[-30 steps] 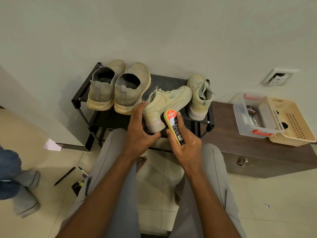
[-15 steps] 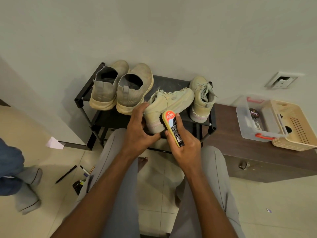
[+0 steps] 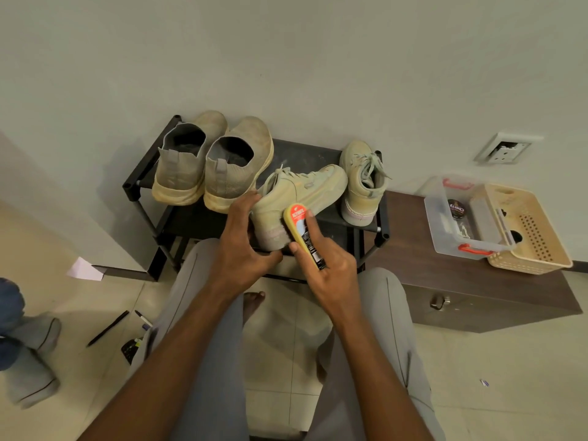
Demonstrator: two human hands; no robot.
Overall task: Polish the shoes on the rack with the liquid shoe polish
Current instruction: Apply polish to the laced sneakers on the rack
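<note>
Yellow polish bottle [image 3: 304, 233] — applicator end up-left, against sneaker [image 3: 299, 194] heel

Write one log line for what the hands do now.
left hand: holds sneaker | right hand: presses polish bottle on heel | rack

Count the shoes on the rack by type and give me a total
Slip-on knit shoes: 2
Lace-up sneakers: 2, one steadied by the left hand
Total: 4 on the rack
</note>
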